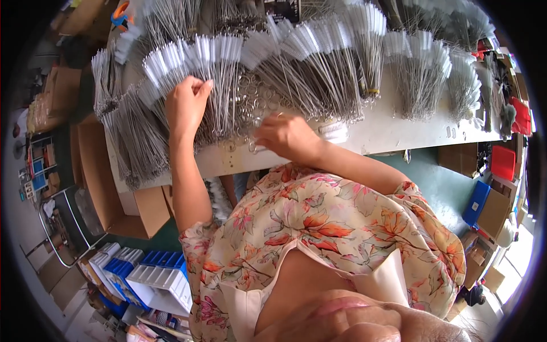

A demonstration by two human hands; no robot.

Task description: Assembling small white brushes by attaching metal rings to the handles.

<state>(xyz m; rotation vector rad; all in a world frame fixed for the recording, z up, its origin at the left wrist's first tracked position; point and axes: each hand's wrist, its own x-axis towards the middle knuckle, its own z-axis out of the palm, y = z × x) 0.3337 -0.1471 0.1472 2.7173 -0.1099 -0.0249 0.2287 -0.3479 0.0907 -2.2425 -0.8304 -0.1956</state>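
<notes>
My left hand (187, 105) is closed in a pinch over a row of wire-handled tube brushes (219, 85) with white bristles. Whatever is between its thumb and fingertips, if anything, is too small to name. To its right, my right hand (288, 137) hovers near the table's front edge with curled fingers, slightly smeared. Right beside those fingertips shows a small metal ring (252, 147); whether they grip it I cannot make out. Loose metal rings (250, 97) lie in a pile between the brush bundles, just beyond my right hand.
More brush bundles (342, 68) spread along the white table (399, 134), to the right and far side. Orange-handled scissors (119, 14) lie at the far left. An open cardboard box (102, 176) stands left of the table; blue and white bins (156, 279) stand lower left.
</notes>
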